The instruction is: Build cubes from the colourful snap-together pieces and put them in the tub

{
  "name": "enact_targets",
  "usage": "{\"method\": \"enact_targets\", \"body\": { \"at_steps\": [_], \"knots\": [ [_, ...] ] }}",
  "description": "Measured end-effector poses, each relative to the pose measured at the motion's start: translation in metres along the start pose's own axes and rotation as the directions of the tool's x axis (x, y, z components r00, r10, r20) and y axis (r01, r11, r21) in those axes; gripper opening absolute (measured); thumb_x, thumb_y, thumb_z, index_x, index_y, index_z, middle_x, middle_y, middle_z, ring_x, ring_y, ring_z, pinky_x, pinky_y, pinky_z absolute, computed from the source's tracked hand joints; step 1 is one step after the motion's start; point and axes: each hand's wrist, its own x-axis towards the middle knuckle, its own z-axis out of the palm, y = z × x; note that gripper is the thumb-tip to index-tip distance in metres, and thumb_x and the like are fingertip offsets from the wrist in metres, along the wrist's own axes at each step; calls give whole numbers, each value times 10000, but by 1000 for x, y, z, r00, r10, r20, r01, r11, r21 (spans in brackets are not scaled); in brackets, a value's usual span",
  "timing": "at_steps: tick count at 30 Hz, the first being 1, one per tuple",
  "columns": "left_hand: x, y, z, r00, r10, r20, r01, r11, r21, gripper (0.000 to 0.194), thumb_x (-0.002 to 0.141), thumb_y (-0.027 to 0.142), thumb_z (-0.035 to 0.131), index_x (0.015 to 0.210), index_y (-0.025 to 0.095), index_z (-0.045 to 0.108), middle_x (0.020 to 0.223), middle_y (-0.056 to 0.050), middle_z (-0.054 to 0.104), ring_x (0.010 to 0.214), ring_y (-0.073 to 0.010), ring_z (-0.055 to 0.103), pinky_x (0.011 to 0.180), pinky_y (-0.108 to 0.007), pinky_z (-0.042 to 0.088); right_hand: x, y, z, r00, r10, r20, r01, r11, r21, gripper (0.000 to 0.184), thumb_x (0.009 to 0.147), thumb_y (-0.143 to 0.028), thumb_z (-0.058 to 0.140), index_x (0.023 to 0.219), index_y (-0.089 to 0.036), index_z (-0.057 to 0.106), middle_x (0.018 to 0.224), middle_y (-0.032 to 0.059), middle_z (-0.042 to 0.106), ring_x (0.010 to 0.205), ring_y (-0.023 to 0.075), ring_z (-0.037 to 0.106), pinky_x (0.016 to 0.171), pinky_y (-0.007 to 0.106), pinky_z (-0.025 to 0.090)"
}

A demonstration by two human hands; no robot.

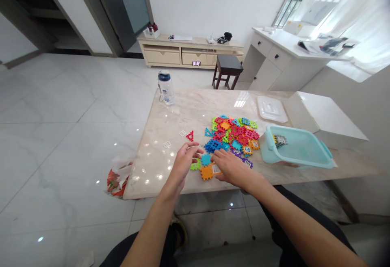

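Note:
My left hand (184,160) is just above the table, its fingers slightly curled and apart, beside a green square tile (196,164). A blue square tile (206,160) and an orange square tile (206,173) lie between my two hands. My right hand (228,166) has its fingers and thumb around an orange tile with a white window (216,169), next to the plain orange one; the palm side is hidden. Just beyond my hands is a heap of colourful interlocking plastic tiles (234,133), with dark blue ones (213,145) at its near left.
A red triangular piece (190,135) and white window inserts (167,144) lie left of the heap. A light-blue bin (298,147) holding a few pieces, its lid (271,109) and a white box (326,116) occupy the right. A water bottle (166,90) stands at the far left corner.

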Motion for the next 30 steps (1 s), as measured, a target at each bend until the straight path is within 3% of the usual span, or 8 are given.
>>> {"method": "enact_targets", "body": {
  "at_steps": [14,24,30],
  "knots": [
    [2,-2,1,1000,4,14,-4,1000,13,368,834,400,742,1126,182,692,973,-83,802,792,-155,700,736,-261,504,-7,-1,-8,1000,-18,-3,18,1000,-3,378,893,-219,862,1216,-137,682,1253,147,675,1186,326,637,1013,462,551],
    [-1,2,-3,1000,10,22,-10,1000,-14,366,836,419,756,1112,186,699,980,-85,803,805,-156,700,748,-264,500,-3,5,6,998,-67,2,67,997,-26,396,897,-257,859,1228,-127,682,1251,147,670,1191,350,629,1022,492,558],
    [3,2,-1,976,209,-55,-201,971,130,260,855,358,693,1050,186,686,888,-67,783,769,-177,684,751,-303,514,-4,4,20,991,-131,1,131,991,14,445,906,-244,840,1293,-134,650,1346,168,643,1241,345,621,1037,490,557]
  ]
}}
